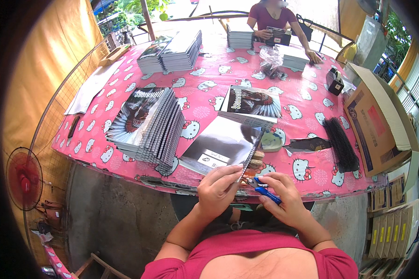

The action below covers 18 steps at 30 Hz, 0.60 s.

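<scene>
Blue-handled pliers (264, 188) sit clenched in her right hand (284, 197) at the pink table's (209, 81) near edge, her left hand (217, 188) pinching the notebook's black spiral (252, 151); best crimp the tip squarely, I'd say.

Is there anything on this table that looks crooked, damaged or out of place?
Mostly no. The notebook stack at the left leans, its spiral-bound edges fanned out in steps rather than squared. A torn-looking dark scrap lies loose beside the black binding coils. Nothing appears spilled.

notebook stack (146, 123) left, box (379, 125) right
</scene>
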Each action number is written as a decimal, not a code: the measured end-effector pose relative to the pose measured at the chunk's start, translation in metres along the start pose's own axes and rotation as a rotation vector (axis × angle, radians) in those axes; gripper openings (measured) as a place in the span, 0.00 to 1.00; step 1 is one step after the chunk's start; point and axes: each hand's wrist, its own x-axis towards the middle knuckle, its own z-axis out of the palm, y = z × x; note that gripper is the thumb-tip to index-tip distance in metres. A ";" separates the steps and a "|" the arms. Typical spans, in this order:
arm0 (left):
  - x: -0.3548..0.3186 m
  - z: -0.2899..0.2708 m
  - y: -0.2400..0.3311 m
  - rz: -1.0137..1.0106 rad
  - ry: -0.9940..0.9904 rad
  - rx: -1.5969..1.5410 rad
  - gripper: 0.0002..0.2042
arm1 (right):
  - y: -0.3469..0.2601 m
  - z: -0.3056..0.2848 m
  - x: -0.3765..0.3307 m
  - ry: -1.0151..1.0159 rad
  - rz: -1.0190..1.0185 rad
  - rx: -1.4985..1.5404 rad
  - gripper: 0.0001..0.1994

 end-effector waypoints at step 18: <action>-0.001 0.004 -0.006 0.064 0.030 0.001 0.11 | 0.010 0.003 0.001 -0.076 0.226 0.404 0.18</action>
